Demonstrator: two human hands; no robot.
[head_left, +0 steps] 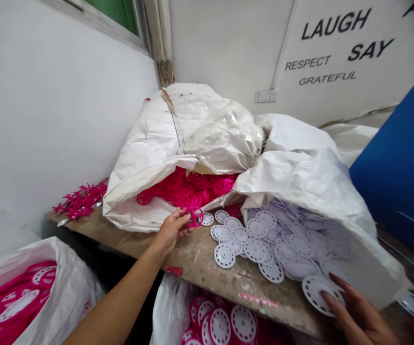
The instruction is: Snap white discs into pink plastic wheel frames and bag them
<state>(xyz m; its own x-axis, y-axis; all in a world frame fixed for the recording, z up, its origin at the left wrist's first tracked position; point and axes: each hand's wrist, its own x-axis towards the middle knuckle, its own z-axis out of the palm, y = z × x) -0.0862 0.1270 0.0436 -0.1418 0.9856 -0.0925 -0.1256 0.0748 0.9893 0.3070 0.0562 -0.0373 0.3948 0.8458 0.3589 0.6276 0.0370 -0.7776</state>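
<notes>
Pinched between the thumb and fingers of my left hand (172,230) is a pink ring (194,217) with spokes, just in front of the open sack of pink parts (188,189). At the lower right, my right hand (354,306) grips a white slotted disc (322,294) by its edge, thumb on its face. Many white discs (255,250) spill from the mouth of a second white sack (300,172) onto the brown table between my hands.
Below the front edge of the table (207,268) stands a bag (171,306) of pink-and-white discs; another such bag (70,278) is at the lower left. Pink pieces (82,200) lie at the table's left end. A blue panel (401,167) rises at the right.
</notes>
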